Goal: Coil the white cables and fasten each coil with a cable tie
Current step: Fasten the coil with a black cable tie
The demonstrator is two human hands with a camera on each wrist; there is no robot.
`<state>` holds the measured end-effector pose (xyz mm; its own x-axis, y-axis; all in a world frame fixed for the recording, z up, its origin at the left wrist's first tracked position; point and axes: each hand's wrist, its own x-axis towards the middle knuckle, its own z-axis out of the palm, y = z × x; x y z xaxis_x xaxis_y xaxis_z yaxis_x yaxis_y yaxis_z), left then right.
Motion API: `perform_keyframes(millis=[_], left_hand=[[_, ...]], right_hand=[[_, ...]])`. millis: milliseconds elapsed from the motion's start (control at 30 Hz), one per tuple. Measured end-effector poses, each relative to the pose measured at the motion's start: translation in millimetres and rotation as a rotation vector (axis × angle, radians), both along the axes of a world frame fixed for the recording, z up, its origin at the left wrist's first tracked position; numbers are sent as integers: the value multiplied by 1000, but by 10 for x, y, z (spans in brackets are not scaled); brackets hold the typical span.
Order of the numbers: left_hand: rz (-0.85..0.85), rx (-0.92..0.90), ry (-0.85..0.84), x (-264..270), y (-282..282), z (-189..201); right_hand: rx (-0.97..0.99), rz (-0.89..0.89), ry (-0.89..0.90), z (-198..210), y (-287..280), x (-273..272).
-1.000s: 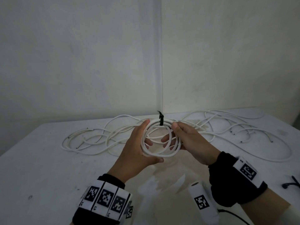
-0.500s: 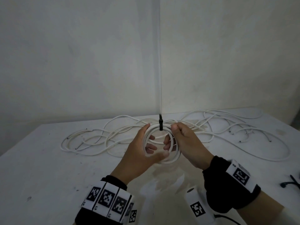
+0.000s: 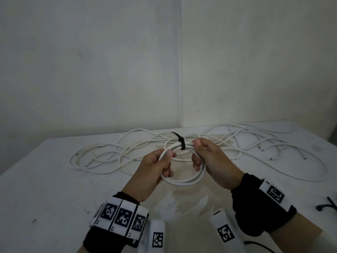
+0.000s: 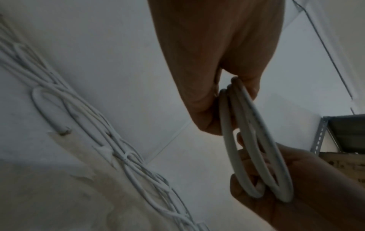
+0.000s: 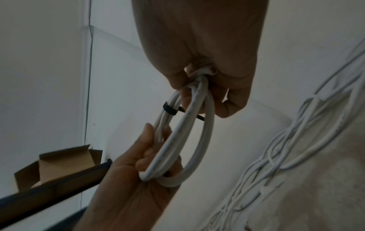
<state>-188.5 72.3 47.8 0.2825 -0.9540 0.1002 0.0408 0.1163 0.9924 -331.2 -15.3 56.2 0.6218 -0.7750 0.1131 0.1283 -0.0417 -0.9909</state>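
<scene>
Your left hand (image 3: 154,168) and right hand (image 3: 212,162) both grip the coil (image 3: 184,180), fingers curled round it. Only the right wrist view shows a cardboard box (image 5: 59,162); markings unreadable.

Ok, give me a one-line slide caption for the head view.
Both hands, left hand and right hand, hold a coiled white cable bound by a black cable tie.

One coil (image 3: 184,180), one cable tie (image 3: 181,144), two hands.

coil (image 3: 184,180) held above table (image 3: 45,179) between hands, loose cables (image 3: 113,152) behind it, tie (image 3: 181,143) on its far side
</scene>
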Motion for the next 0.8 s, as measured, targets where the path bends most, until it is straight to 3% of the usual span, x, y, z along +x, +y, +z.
perform_keyframes(millis=[133,367,533,700,800], left_hand=[[-44,26,61,9,-12,38],[-109,-29,-69,59,13,159],[-29,50,-11,47,-31,104],[82,67,-115,103,-2,-15],[152,29,-76,111,16,-20]], right_hand=[[119,60,-57,52,13,1],[-49,33,10,185,-43,11],[-106,21,69,141,-28,72],[-226,32,165,45,18,129],[-161,37,159,2,30,168]])
